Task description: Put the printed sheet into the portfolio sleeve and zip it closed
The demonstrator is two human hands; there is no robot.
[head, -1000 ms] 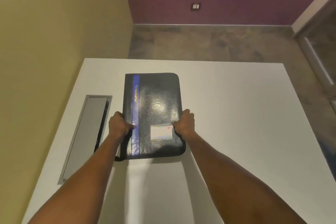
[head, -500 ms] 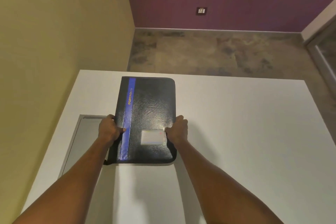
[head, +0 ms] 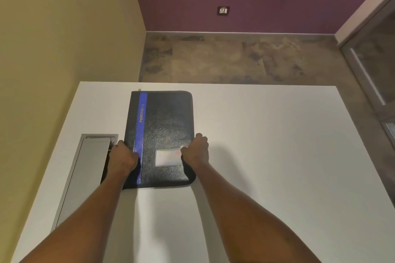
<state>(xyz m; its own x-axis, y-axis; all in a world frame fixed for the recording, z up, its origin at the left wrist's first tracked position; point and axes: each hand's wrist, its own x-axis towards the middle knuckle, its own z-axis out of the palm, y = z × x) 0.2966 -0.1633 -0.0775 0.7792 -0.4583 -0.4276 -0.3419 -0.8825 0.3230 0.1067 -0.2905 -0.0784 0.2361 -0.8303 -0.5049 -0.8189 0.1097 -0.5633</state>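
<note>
Seemingly near done, your left hand (head: 123, 159) and right hand (head: 195, 151) clasp the closed portfolio (head: 164, 121) between them, sheet unseen.

- The black rectangular zip-edged portfolio (head: 164, 130): on the white flat-topped desk (head: 267, 145), left of centre, reaching nearly to the rear edge.
- The grey rectangular metal hatch (head: 89, 168): set in the desk, left of the portfolio.
- The left grip (head: 123, 158) holds the portfolio's left edge; the right grip (head: 195, 151), its right edge.
</note>
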